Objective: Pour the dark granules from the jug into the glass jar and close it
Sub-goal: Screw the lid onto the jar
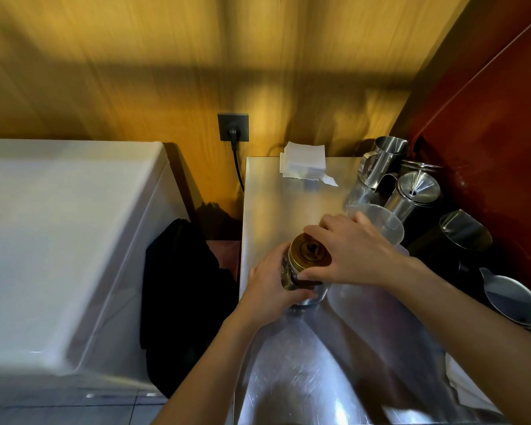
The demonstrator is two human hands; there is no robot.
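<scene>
The glass jar (292, 279) stands near the left edge of the steel counter (288, 191), with dark granules showing through its side. A gold lid (310, 251) with a dark emblem sits on its mouth. My left hand (272, 289) wraps around the jar's body from the left. My right hand (347, 250) reaches over from the right, fingers and thumb clamped on the lid's rim. The clear plastic jug (380, 222) stands upright just behind my right hand; it looks empty.
Steel pitchers (380, 161) and a lidded steel pot (414, 191) crowd the right side, with a dark cup (463, 234) and a white jug (512, 299). Paper napkins (302, 161) lie at the back. A white appliance (59, 234) and black cloth (181, 302) sit left of the counter.
</scene>
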